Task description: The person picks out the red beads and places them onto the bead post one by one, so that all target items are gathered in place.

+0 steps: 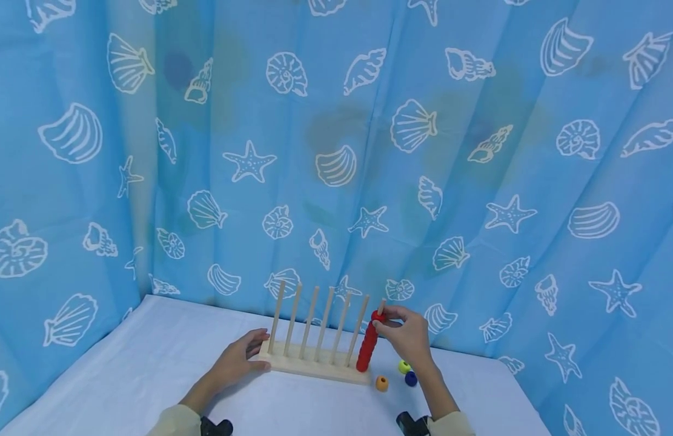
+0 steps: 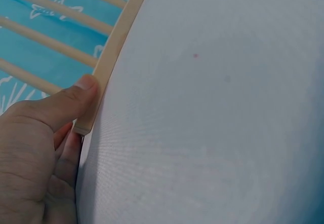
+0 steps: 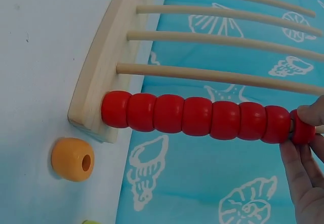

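Observation:
A wooden peg rack (image 1: 314,365) with a row of upright pegs stands on the white table. Its rightmost peg carries a stack of red beads (image 3: 197,116). My right hand (image 1: 408,334) pinches the topmost red bead (image 3: 302,127) around that peg, just above the others, with a thin gap below it in the right wrist view. The peg tip pokes out past the bead. At the rack's other end, my left hand (image 1: 234,361) grips the base, its thumb on the front edge (image 2: 86,84) and fingers behind. The remaining pegs carry no beads.
Right of the rack lie an orange bead (image 1: 382,383), a yellow-green bead (image 1: 404,367) and a dark blue bead (image 1: 411,379). A blue curtain (image 1: 325,200) with white shell prints hangs behind and beside the table (image 1: 167,351).

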A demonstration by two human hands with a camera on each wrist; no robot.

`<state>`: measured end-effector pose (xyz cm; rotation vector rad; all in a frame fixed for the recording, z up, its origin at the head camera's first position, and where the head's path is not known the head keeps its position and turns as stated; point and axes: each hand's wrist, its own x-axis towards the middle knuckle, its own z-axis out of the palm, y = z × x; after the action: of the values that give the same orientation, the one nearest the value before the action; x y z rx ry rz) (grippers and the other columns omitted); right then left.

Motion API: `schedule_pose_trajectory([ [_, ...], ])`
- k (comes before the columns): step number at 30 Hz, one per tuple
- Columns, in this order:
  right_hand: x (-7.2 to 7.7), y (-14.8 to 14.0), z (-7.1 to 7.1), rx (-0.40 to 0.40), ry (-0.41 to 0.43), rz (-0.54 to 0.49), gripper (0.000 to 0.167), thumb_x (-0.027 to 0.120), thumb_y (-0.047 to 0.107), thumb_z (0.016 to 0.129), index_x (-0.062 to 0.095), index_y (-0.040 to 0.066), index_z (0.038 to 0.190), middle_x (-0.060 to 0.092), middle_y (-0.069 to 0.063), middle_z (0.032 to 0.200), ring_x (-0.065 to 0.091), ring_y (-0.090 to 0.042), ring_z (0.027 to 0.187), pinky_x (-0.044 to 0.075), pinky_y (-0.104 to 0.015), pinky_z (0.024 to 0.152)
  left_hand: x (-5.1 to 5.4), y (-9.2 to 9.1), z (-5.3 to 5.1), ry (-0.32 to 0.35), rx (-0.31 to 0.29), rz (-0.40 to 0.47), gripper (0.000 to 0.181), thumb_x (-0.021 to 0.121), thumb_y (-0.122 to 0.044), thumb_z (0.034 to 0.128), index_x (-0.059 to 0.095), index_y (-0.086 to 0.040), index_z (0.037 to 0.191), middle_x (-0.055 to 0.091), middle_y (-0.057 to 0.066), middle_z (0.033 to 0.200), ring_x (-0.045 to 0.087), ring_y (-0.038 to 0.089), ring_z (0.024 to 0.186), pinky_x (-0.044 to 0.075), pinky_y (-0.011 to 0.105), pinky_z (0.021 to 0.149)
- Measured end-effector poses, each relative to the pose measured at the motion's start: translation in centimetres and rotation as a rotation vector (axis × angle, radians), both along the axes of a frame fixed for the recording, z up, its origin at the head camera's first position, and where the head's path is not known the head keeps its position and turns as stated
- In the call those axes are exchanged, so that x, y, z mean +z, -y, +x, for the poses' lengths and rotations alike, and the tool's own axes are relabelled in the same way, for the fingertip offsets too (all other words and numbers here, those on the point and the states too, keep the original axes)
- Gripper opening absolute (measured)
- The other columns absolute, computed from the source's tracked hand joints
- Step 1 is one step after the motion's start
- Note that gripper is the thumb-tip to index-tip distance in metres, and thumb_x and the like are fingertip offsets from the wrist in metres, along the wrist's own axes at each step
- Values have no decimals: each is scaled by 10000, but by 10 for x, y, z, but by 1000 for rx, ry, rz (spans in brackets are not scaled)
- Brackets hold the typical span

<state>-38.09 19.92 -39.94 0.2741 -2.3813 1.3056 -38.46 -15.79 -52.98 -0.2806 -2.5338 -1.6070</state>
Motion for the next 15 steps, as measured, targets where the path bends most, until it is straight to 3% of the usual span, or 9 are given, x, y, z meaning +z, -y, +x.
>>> schedule_pose_trajectory([
  [15,-7,3,2,-25,0,-18,357,804,115,801,704,112,1144,688,-52,1038,704,-254,961,618,-374,745,-1,0,-1,24,-2,4,857,874,-188,680,461,-61,1420,576,122,1338,538,315,1249,453,410,1050],
])
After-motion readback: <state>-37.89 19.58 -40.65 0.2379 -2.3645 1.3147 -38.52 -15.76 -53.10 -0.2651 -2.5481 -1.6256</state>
